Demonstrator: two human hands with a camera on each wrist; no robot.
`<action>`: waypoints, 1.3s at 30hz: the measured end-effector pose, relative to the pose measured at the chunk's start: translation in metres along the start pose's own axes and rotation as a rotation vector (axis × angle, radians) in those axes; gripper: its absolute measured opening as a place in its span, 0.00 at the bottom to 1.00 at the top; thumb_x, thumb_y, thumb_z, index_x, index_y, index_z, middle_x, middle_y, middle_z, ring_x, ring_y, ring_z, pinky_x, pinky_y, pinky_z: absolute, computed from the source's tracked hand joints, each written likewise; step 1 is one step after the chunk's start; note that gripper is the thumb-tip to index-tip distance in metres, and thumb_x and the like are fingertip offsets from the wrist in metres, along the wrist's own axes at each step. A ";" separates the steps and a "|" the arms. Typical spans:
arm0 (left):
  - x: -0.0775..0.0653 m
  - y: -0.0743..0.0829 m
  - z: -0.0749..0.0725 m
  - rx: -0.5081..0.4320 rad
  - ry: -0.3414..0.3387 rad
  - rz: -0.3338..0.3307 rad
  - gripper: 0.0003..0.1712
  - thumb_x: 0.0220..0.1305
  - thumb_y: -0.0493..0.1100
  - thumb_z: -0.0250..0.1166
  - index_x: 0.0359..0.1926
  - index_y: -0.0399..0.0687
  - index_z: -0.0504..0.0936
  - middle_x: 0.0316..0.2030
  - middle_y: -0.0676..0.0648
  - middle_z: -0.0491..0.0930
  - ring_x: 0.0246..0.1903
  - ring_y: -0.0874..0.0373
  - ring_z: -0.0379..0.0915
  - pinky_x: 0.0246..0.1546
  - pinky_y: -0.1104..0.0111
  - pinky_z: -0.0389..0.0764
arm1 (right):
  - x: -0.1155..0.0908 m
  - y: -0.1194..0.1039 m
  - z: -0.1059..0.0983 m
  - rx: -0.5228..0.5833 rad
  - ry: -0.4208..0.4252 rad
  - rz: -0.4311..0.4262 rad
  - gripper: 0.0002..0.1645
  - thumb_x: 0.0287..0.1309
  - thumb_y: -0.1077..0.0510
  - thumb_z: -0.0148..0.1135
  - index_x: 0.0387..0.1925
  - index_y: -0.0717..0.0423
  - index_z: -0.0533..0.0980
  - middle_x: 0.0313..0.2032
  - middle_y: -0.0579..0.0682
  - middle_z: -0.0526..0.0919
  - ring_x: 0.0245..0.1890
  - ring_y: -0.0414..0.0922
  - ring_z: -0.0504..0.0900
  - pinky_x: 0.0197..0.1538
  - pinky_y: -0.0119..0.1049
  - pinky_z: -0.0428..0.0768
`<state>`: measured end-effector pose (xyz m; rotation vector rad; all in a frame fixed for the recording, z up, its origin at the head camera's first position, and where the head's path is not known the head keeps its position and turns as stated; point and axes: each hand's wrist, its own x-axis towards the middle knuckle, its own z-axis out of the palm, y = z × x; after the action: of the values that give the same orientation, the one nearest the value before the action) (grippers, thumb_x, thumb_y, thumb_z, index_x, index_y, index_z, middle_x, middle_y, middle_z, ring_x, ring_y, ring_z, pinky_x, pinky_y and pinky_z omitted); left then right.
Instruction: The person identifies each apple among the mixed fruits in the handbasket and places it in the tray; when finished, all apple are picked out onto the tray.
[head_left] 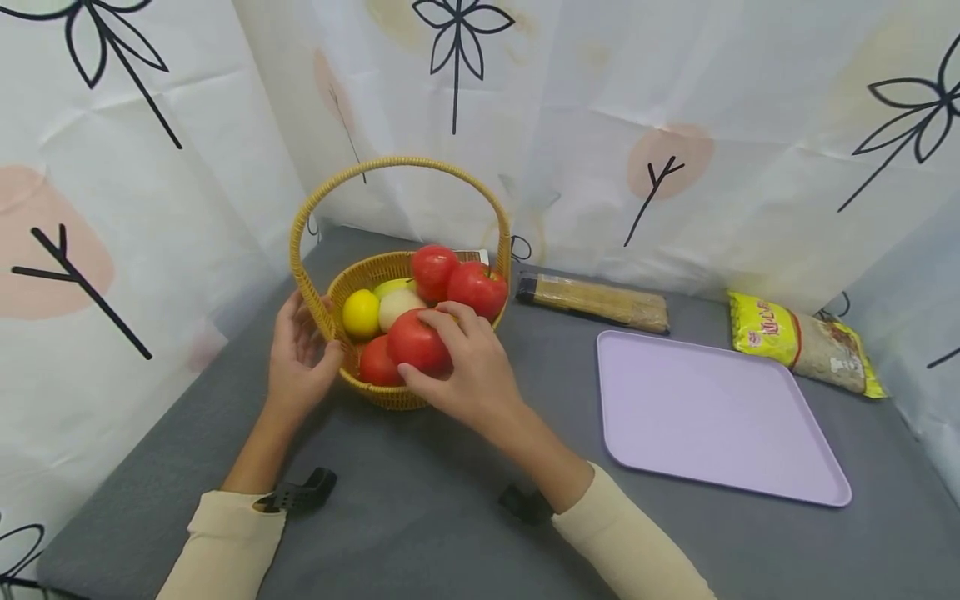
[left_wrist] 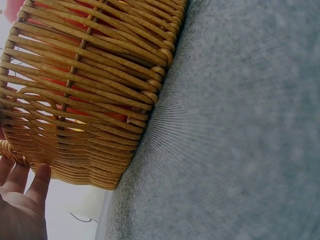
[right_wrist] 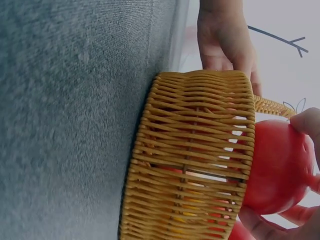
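A yellow wicker basket with a tall arched handle stands on the grey table. My left hand holds its left side where the handle meets the rim; in the left wrist view the fingers touch the weave there. My right hand grips a red tomato at the front of the basket, thumb on the near side and fingers over the top. In the right wrist view this tomato sits at rim height. Another tomato, a yellow lemon-like fruit, a pale round fruit and red apples lie inside.
A lilac tray lies on the right of the table. Behind it are a flat packet of noodle-like sticks and a yellow food bag. A patterned white curtain hangs along the table's back and sides.
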<state>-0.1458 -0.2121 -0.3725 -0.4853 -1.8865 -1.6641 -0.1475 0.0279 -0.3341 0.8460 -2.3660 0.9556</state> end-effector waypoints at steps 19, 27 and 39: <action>-0.003 -0.001 0.002 0.009 0.022 0.039 0.43 0.55 0.17 0.52 0.74 0.35 0.58 0.61 0.40 0.73 0.62 0.51 0.70 0.62 0.67 0.70 | -0.014 0.019 -0.033 0.005 0.088 -0.036 0.33 0.49 0.46 0.75 0.58 0.50 0.77 0.59 0.52 0.75 0.57 0.48 0.73 0.50 0.44 0.82; -0.003 -0.002 0.003 0.017 0.011 0.046 0.43 0.55 0.17 0.53 0.74 0.34 0.57 0.61 0.39 0.72 0.61 0.57 0.70 0.62 0.67 0.71 | -0.021 0.029 -0.048 -0.032 0.111 -0.002 0.33 0.49 0.47 0.76 0.57 0.51 0.77 0.60 0.53 0.75 0.57 0.48 0.73 0.50 0.45 0.82; -0.003 0.001 0.004 0.067 0.011 0.033 0.43 0.57 0.20 0.54 0.75 0.37 0.57 0.63 0.38 0.71 0.63 0.48 0.69 0.62 0.68 0.70 | -0.030 0.043 -0.067 -0.076 0.130 0.044 0.37 0.48 0.48 0.77 0.59 0.53 0.77 0.61 0.53 0.75 0.59 0.50 0.73 0.51 0.49 0.82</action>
<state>-0.1434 -0.2076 -0.3735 -0.4766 -1.9096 -1.5736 -0.1439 0.1128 -0.3275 0.6847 -2.3021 0.9036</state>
